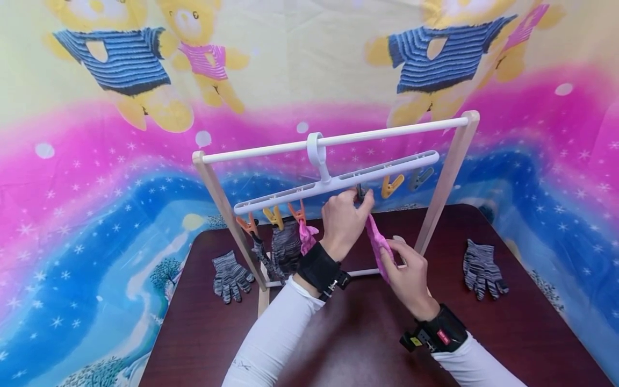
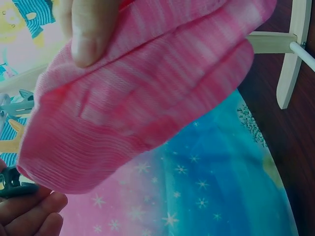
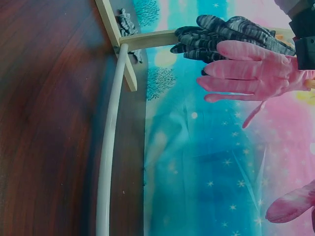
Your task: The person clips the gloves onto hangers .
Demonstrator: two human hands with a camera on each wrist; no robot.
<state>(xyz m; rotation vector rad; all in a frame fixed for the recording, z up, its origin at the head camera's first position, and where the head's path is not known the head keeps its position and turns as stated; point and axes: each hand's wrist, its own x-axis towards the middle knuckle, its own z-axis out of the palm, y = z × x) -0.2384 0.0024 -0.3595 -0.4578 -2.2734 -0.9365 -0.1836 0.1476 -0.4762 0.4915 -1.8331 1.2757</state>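
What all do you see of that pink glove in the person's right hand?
The pink glove looks knitted, streaked with paler pink, with a ribbed-looking cuff. It slants down from near the left hand to the right hand, which pinches it. Its cuff edge is right beside the dark clip the left hand holds; whether the clip grips it is unclear.

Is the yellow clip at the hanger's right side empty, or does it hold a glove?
Empty: the head view shows the yellow clip on the hanger with nothing hanging from it.
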